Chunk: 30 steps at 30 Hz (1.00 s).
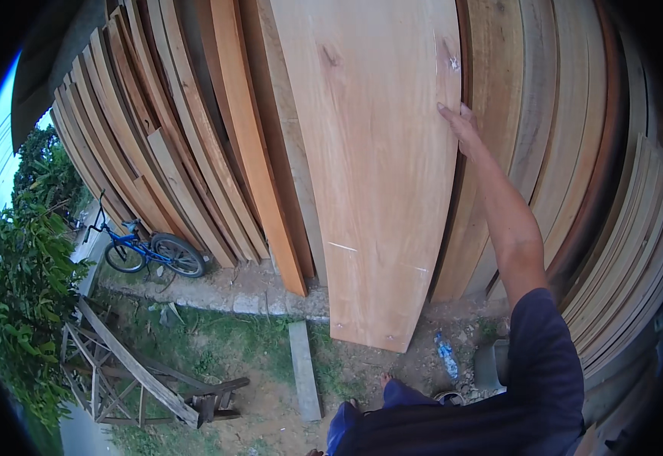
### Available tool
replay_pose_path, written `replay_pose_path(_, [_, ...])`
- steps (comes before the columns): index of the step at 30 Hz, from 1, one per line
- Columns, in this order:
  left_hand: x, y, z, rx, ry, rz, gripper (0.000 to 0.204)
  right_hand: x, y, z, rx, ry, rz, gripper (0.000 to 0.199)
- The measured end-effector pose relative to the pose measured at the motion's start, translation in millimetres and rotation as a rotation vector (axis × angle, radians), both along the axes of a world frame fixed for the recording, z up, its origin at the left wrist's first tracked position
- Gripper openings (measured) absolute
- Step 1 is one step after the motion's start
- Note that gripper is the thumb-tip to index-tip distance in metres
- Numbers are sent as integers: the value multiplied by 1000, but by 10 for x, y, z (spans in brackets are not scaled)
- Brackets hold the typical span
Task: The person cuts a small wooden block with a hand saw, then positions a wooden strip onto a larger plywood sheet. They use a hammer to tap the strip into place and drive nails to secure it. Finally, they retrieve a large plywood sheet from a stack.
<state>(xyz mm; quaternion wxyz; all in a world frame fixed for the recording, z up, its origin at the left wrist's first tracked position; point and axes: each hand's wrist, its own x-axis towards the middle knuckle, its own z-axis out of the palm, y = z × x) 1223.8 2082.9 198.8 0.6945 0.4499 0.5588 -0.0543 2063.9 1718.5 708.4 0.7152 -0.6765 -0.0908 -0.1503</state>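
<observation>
A wide, pale wooden board stands tilted in front of me, its lower end close to the ground. My right hand grips its right edge high up, the thumb on the front face and the fingers partly hidden around the edge. White marks and dark knots show on the board's face. Its top runs out of the picture. My left hand does not show clearly anywhere in the head view.
Several long planks lean in a row on the left, and more boards on the right. A blue bicycle stands at the left. Nearer are a wooden trestle, a plank on the ground, a plastic bottle and a grey bucket.
</observation>
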Motion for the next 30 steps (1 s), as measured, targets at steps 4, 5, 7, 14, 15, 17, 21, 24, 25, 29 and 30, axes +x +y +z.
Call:
replay_pose_path(4, [617, 716, 88, 95, 93, 16, 56, -510, -16, 164, -51, -61, 27, 42])
replay_pose_path(5, [811, 915, 156, 119, 76, 29, 55, -681, 61, 134, -15, -105, 28, 40])
replay_pose_path(7, [1254, 1218, 326, 182, 20, 17, 48, -1046, 277, 177, 48, -216, 31, 38])
replay_pose_path(14, [2950, 1153, 1469, 387, -526, -408, 48, -2276, 488, 332, 122, -329, -142, 24])
replay_pose_path(15, [3173, 1040, 1780, 414, -591, -438, 48, -2434, 528, 345, 139, -331, -154, 24])
replay_pose_path(17, [3535, 763, 2400, 448, -718, -521, 49, -2926, 569, 358, 160, -324, -200, 24])
replay_pose_path(21, [4161, 483, 3452, 549, -1080, -517, 50, -3994, 858, 348, -118, -246, -375, 28])
replay_pose_path(24, [4336, 201, 4147, 571, -1241, -519, 62, -4552, 1078, 276, -187, -251, -383, 27])
replay_pose_path(25, [4250, 71, 4373, 615, -1325, -542, 69, -4775, 1186, 378, -186, -223, -378, 28])
replay_pose_path(29, [3594, -636, 5275, 534, -1748, -712, 106, -5431, 1375, 433, -430, -598, -319, 57])
replay_pose_path(30, [3357, -675, 5422, 601, -1759, -672, 115, -5528, 1472, 389, -446, -660, -297, 59])
